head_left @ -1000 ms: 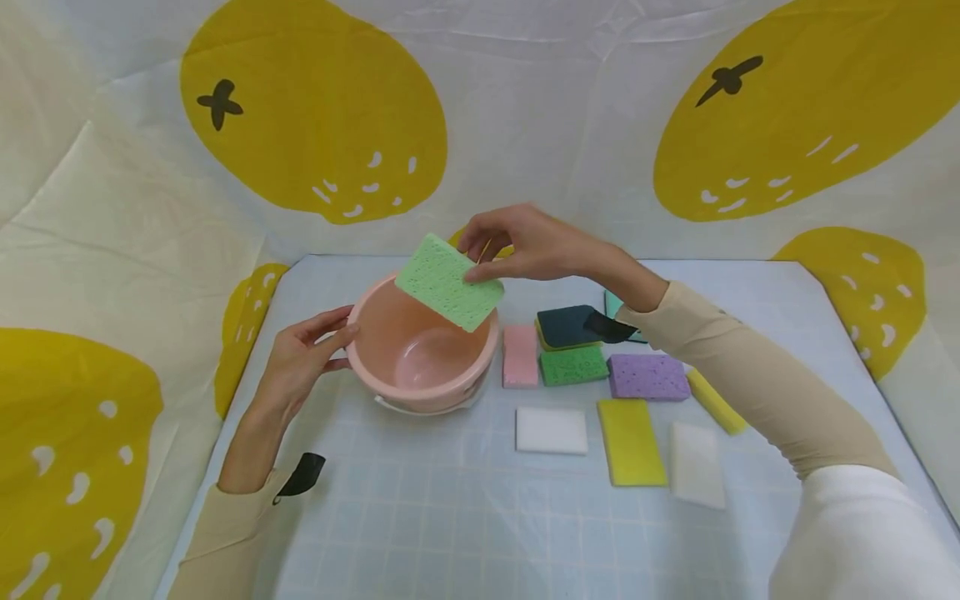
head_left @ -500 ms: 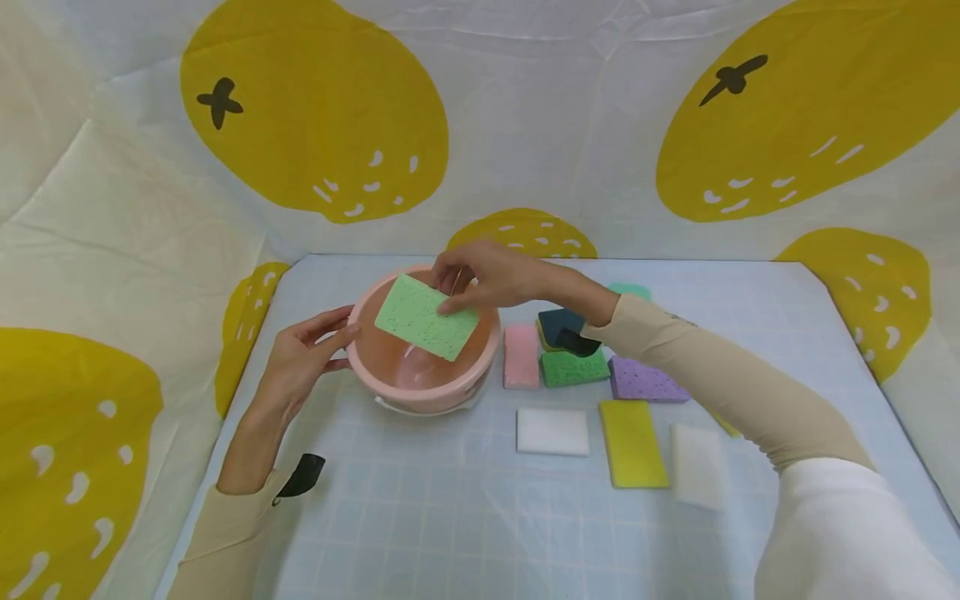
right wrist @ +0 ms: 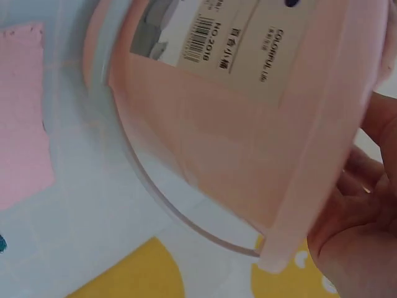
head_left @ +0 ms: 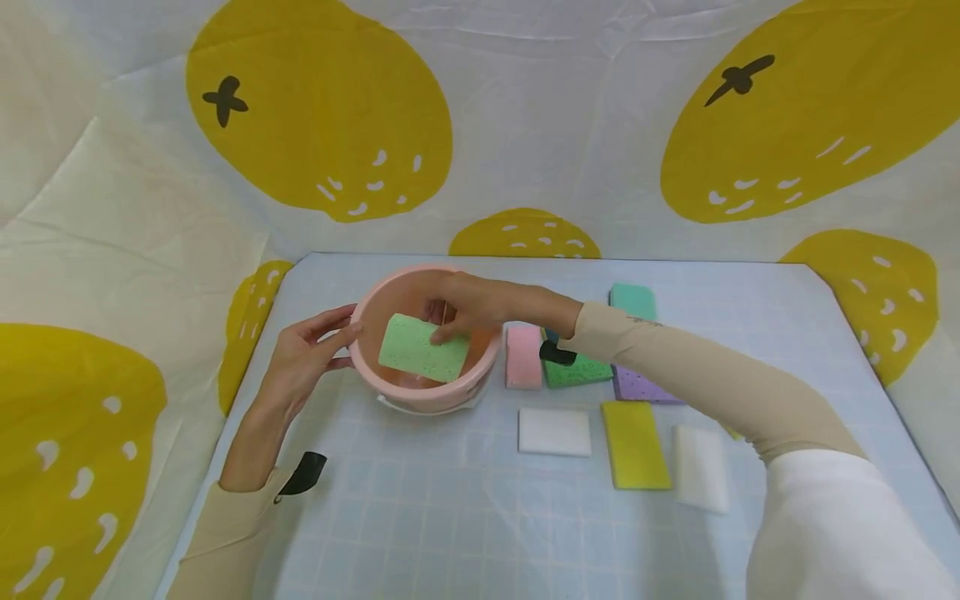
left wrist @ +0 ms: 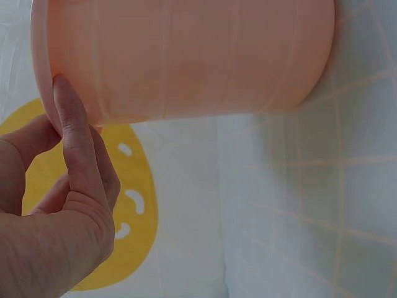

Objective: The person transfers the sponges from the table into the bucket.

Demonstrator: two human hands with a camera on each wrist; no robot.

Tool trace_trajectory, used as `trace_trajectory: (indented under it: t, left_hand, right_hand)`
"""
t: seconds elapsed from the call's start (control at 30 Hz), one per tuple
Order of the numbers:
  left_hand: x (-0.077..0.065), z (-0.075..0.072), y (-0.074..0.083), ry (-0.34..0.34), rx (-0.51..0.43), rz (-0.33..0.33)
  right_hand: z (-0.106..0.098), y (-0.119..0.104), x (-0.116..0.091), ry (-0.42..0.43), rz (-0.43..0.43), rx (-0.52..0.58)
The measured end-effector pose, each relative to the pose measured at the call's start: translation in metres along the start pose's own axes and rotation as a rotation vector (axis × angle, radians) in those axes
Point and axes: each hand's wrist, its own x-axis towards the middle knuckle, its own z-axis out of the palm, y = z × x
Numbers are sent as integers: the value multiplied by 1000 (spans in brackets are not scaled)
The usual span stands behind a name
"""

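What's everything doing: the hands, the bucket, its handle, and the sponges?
Bucket: upright, top open
Bucket handle: lowered
Light green sponge: held in the bucket's opening
Left hand: gripping the bucket's rim
Right hand: pinching the light green sponge
Other sponges: lying on the table, some partly hidden

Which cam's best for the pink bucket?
Head: only there is the pink bucket uncropped, with its inside visible, though the right hand and light green sponge cover part. Left wrist shows a cropped stretch of its side, held by the left hand; right wrist, a cropped outside with a printed label.
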Motion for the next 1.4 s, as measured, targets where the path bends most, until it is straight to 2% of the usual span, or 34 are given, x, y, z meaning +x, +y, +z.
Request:
trace_trajectory:
  t: [0.2, 0.77, 0.87, 1.0, 1.13, 1.3, 1.4]
  left_hand:
    - [0, -1, 0, -3, 6, 1]
    - [0, -1, 0, 0, 34, -17]
    - [1, -1, -1, 1, 26, -15]
    - [2, -1, -1, -6, 17, -17]
    - [2, -1, 0, -8, 17, -18]
    - [1, -1, 0, -4, 26, -20]
    - [1, -1, 0, 1, 31, -25]
  right_hand:
    - [10, 4, 12, -26, -16, -93]
    - [30, 12, 25, -202, 103, -166]
    - [33, 13, 26, -214, 141, -171]
    - [38, 12, 23, -210, 233, -118]
    - [41, 9, 21, -206, 306, -114]
    - [41, 7, 23, -276, 394, -222]
    - [40, 8, 26, -326, 404, -275]
